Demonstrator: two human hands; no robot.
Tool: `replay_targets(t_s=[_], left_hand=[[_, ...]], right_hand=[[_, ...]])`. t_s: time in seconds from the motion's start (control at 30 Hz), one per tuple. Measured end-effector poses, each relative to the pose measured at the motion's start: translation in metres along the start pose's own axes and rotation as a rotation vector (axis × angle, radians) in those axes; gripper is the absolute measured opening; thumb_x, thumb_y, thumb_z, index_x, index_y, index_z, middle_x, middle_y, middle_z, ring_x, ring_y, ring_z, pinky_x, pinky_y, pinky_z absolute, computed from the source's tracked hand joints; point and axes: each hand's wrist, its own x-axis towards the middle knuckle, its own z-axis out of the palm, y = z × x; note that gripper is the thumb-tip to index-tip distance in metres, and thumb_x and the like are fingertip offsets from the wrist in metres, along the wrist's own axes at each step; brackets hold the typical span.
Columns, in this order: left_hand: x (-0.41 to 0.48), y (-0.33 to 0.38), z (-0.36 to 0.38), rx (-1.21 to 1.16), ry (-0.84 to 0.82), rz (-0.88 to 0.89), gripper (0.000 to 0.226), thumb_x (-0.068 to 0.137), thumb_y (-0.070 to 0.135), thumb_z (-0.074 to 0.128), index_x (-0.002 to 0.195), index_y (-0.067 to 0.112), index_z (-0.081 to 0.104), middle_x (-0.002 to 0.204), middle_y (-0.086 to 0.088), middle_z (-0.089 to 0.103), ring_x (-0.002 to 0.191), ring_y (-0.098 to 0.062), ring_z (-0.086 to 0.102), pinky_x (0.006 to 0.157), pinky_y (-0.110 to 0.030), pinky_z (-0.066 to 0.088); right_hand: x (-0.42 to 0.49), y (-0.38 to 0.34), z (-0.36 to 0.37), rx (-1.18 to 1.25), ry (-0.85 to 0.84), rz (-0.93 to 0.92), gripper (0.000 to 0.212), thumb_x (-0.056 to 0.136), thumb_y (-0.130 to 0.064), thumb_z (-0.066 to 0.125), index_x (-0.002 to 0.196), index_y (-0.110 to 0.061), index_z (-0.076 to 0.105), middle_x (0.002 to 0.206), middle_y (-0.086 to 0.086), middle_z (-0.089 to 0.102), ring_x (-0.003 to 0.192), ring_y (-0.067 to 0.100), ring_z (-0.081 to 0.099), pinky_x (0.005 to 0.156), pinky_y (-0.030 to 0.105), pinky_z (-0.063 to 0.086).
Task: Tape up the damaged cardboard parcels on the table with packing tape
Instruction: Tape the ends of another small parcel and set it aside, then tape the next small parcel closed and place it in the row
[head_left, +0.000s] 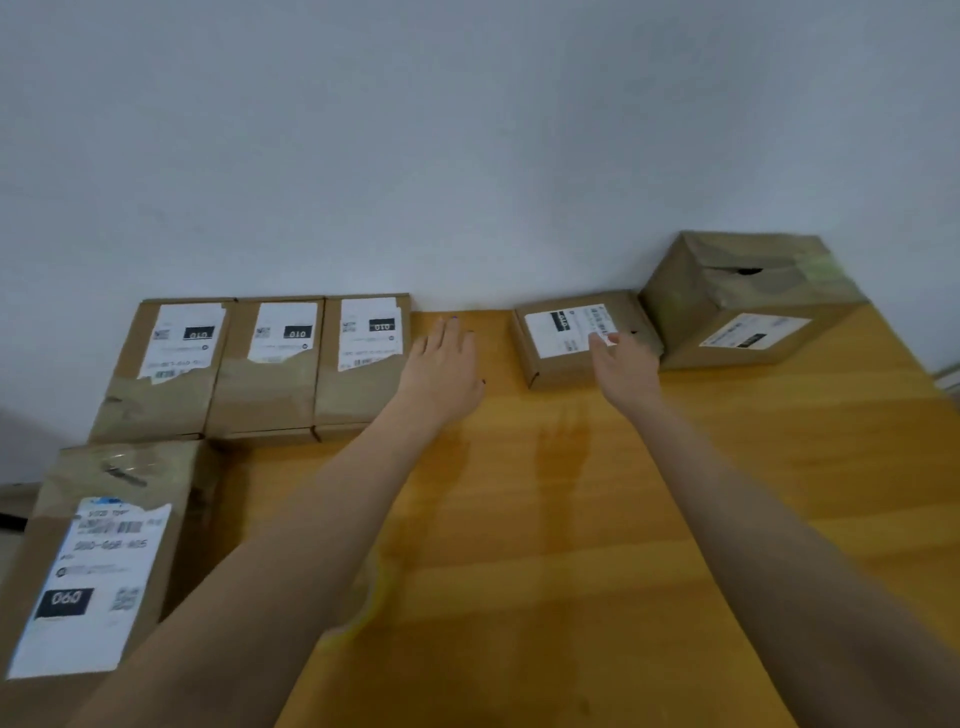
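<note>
Bare forearms, dark-painted nails on left hand

I count six brown cardboard parcels on the yellow wooden tabletop: three flat ones abreast, one long one, one small one, one tall cube. Each bears one white paper label.

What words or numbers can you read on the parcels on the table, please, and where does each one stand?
"010": black box on the label, left parcel of the back trio.
"010": same, trio's middle parcel.
"010": same, trio's right parcel.
"060": black box, label of the near-left parcel; the rest of its print is blurred.
Too blurred to read: labels of the small flat parcel and the big box.
</note>
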Motion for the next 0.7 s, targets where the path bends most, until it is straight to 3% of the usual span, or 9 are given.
replay_targets(t_s=[0.17, 0.27, 0.4, 0.53, 0.63, 0.7], left_hand=[[0.032, 0.058, 0.023, 0.005, -0.076, 0.005, 0.065, 0.098, 0.023, 0.041, 0.150, 0.003, 0.008, 0.159, -0.014, 0.002, 0.147, -0.028, 0.001, 0.117, -0.042, 0.013], [0.049, 0.088, 0.037, -0.016, -0.095, 0.008, 0.070, 0.096, 0.021, 0.044, 0.151, 0.003, 0.003, 0.160, -0.013, 0.000, 0.148, -0.026, 0.000, 0.118, -0.041, 0.012], [0.060, 0.108, 0.053, -0.014, -0.121, -0.005, 0.075, 0.097, 0.023, 0.044, 0.151, 0.005, -0.004, 0.160, -0.012, -0.007, 0.147, -0.026, -0.004, 0.120, -0.042, 0.009], [0.048, 0.111, 0.065, -0.023, -0.110, -0.038, 0.075, 0.095, 0.019, 0.045, 0.152, 0.008, -0.003, 0.160, -0.009, -0.009, 0.148, -0.023, -0.006, 0.119, -0.043, 0.007], [0.029, 0.111, 0.069, -0.015, -0.115, -0.036, 0.074, 0.096, 0.017, 0.045, 0.153, 0.012, -0.003, 0.160, -0.006, -0.008, 0.147, -0.028, -0.006, 0.119, -0.043, 0.005], [0.015, 0.112, 0.071, -0.012, -0.123, -0.040, 0.073, 0.097, 0.017, 0.043, 0.153, 0.014, -0.004, 0.160, -0.006, -0.008, 0.147, -0.032, -0.005, 0.119, -0.043, 0.005]], right_hand=[[0.034, 0.040, -0.009, -0.137, -0.084, -0.094, 0.054, 0.101, -0.041, 0.038, 0.140, -0.005, 0.041, 0.142, 0.018, 0.044, 0.134, 0.035, 0.034, 0.111, 0.044, 0.023], [0.043, 0.059, -0.007, -0.179, -0.202, -0.126, 0.061, 0.100, -0.045, 0.039, 0.149, -0.010, 0.029, 0.156, 0.016, 0.024, 0.145, 0.035, 0.015, 0.117, 0.049, 0.016], [0.034, 0.074, -0.006, -0.329, -0.292, -0.224, 0.065, 0.102, -0.044, 0.035, 0.154, -0.012, 0.013, 0.161, 0.012, 0.000, 0.148, 0.030, -0.001, 0.119, 0.049, 0.011], [0.024, 0.090, -0.011, -0.323, -0.282, -0.260, 0.061, 0.102, -0.043, 0.035, 0.153, -0.014, 0.018, 0.161, 0.004, 0.010, 0.148, 0.028, 0.005, 0.118, 0.050, 0.013], [0.016, 0.093, -0.016, -0.193, -0.285, -0.258, 0.056, 0.102, -0.041, 0.038, 0.149, -0.014, 0.029, 0.155, 0.006, 0.030, 0.145, 0.027, 0.016, 0.116, 0.051, 0.019], [0.017, 0.090, -0.020, -0.124, -0.240, -0.255, 0.052, 0.101, -0.037, 0.042, 0.146, -0.012, 0.034, 0.154, 0.009, 0.029, 0.143, 0.029, 0.020, 0.116, 0.048, 0.021]])
